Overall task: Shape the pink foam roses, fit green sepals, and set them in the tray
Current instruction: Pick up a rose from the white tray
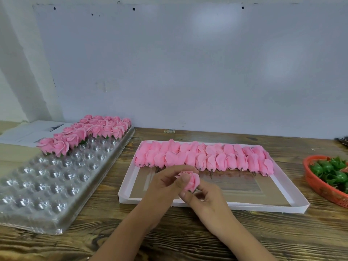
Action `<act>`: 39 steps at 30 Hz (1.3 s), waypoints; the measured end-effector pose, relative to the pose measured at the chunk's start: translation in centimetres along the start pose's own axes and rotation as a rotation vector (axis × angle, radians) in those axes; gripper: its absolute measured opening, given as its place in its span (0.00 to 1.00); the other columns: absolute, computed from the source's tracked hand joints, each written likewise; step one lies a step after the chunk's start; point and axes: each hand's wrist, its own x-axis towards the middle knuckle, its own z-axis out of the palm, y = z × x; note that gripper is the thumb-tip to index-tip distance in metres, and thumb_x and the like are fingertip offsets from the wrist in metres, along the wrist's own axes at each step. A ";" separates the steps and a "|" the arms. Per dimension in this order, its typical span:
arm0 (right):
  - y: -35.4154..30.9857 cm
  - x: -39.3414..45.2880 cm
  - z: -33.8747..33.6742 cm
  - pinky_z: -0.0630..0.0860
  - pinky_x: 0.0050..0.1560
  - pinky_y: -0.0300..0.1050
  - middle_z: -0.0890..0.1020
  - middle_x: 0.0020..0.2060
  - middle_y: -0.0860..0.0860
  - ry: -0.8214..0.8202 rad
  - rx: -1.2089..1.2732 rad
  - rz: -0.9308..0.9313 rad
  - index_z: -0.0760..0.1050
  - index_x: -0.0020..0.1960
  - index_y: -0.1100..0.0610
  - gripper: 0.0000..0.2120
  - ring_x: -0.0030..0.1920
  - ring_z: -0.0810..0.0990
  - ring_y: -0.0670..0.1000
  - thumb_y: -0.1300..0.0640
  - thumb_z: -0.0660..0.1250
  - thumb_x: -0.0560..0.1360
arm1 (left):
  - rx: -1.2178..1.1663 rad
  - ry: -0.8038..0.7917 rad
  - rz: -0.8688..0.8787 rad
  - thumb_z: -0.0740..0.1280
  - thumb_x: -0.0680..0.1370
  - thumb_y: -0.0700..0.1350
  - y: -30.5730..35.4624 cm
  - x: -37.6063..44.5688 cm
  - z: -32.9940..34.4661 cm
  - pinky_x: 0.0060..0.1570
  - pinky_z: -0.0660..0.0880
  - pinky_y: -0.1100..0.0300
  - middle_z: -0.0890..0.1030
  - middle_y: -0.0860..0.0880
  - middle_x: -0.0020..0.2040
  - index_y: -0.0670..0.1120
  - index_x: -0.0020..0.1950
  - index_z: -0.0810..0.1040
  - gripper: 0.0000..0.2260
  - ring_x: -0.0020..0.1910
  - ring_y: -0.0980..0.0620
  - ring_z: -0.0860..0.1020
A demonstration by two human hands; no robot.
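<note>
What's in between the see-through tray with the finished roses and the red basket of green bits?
In the head view, the white box lid of unshaped pink roses lies between the clear tray and the red basket.

Dark wood-grain table (188, 240), pale bluish wall panel (188, 63) (soft light patches), white corner left

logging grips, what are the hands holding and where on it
Both hands hold one pink foam rose: left hand pinches its petals, right hand pinches its base.
</note>
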 end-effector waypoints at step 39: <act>1.4 0.2 0.0 0.77 0.40 0.42 0.80 0.47 0.34 0.288 -0.330 -0.136 0.76 0.48 0.26 0.10 0.45 0.79 0.41 0.39 0.68 0.69 | 0.280 0.036 0.139 0.74 0.69 0.65 -1.9 0.0 0.4 0.59 0.76 0.62 0.81 0.57 0.59 0.63 0.64 0.76 0.25 0.61 0.55 0.79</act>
